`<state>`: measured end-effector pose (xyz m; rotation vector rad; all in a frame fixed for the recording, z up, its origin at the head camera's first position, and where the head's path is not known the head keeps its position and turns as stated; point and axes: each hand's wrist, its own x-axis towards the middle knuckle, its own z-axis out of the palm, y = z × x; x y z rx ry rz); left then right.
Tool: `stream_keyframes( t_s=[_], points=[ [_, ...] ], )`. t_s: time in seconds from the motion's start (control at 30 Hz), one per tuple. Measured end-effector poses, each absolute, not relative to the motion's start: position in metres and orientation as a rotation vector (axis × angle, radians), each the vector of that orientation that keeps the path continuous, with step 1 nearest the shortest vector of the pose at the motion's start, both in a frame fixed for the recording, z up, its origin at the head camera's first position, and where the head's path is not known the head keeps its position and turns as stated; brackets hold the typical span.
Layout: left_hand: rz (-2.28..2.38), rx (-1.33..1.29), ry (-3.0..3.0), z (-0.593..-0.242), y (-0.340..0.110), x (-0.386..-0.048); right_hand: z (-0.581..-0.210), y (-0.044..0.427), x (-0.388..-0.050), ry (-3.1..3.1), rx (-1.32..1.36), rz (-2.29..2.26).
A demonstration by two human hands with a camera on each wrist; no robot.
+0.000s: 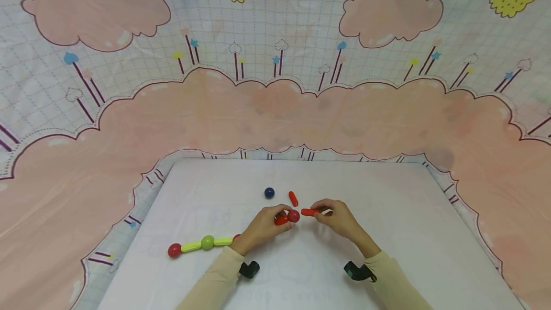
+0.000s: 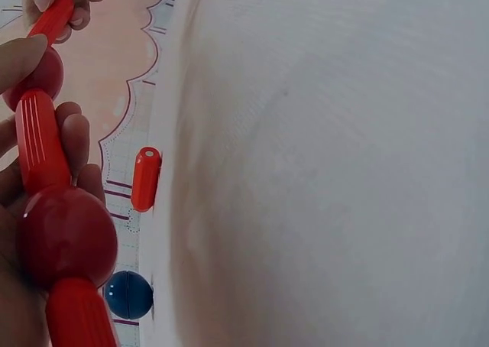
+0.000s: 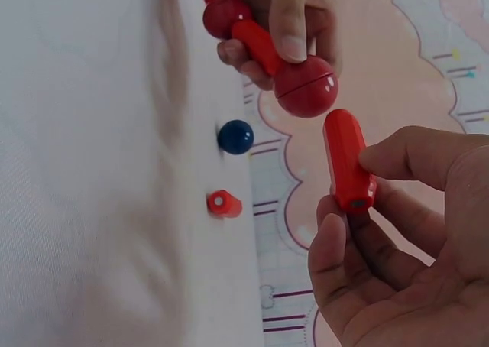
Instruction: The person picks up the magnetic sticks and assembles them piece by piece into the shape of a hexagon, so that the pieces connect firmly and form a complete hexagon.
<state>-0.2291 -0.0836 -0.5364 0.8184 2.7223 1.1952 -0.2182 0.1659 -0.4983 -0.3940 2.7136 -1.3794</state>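
My left hand (image 1: 263,226) grips a chain of red rods and red balls; its end ball (image 1: 293,215) points toward my right hand. In the left wrist view the chain shows a red rod (image 2: 40,137) between two balls, with another rod (image 2: 80,316) beyond the nearer ball (image 2: 67,236). My right hand (image 1: 340,219) pinches a single red rod (image 3: 348,160) between thumb and fingers. In the right wrist view a small gap separates this rod's tip from the chain's end ball (image 3: 306,85).
A dark blue ball (image 1: 269,193) and a loose red rod (image 1: 293,198) lie beyond the hands on the white table (image 1: 387,195). At the left, a chain with a red ball (image 1: 174,250), yellow-green rods (image 1: 191,246) and a green ball (image 1: 207,242) runs partly behind the left forearm.
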Motion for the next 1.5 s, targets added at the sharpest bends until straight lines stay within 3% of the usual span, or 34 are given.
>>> stream_keyframes(
  t_s=[0.5, 0.83, 1.5],
  points=[
    [1.164, 0.808, 2.728, -0.538, -0.081, -0.23, -0.505, 0.166, -0.221, 2.677, -0.441, -1.391],
    [1.118, 0.76, 2.72, -0.542, -0.084, -0.23, -0.53, 0.178, -0.235, 2.637, -0.33, -1.442],
    [0.66, 0.571, 2.846, -0.513, -0.159, -0.214, -0.55, 0.188, -0.246, 2.681, -0.268, -1.403]
  ],
)
